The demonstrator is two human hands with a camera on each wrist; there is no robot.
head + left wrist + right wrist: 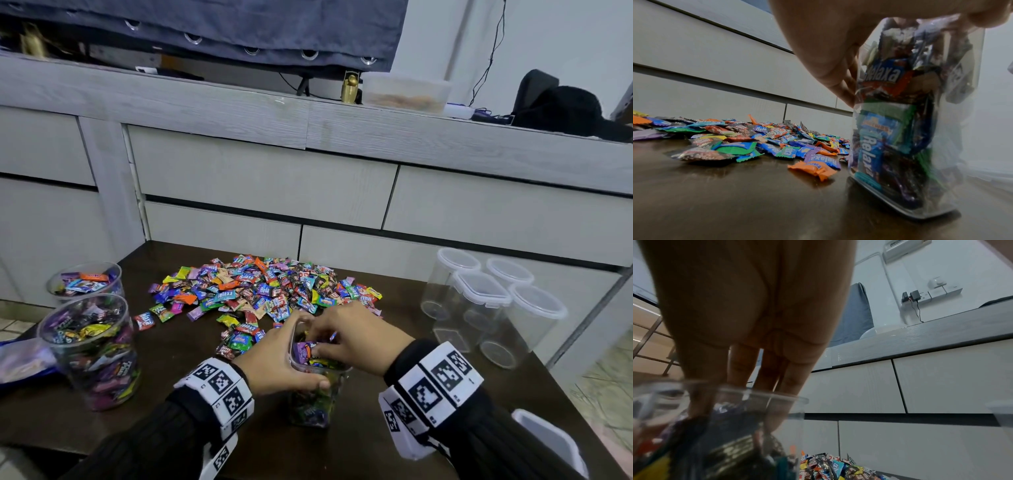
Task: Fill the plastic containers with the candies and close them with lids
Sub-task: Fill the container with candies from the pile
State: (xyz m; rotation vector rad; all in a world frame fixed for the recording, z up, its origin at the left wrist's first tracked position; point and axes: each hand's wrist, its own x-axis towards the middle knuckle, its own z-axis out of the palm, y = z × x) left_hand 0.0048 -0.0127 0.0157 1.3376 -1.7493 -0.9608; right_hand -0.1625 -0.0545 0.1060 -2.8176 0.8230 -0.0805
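A clear squarish container (310, 407), packed with wrapped candies, stands on the dark table near the front. My left hand (291, 356) grips its upper wall, thumb on the near side and fingers on the far side. In the left wrist view the container (900, 129) looks nearly full under my left fingers (838, 73). My right hand (325, 342) reaches into its mouth. The right fingers (789, 382) point straight down past the rim (756, 393) onto the candies, and their tips are hidden. The loose candy pile (267, 291) lies just behind.
Two round containers full of candies (92, 349) (85, 281) stand at the left. Several empty lidded containers (479, 301) cluster at the right. A white lid (548, 442) lies at the front right edge. Grey drawers (274, 178) rise behind the table.
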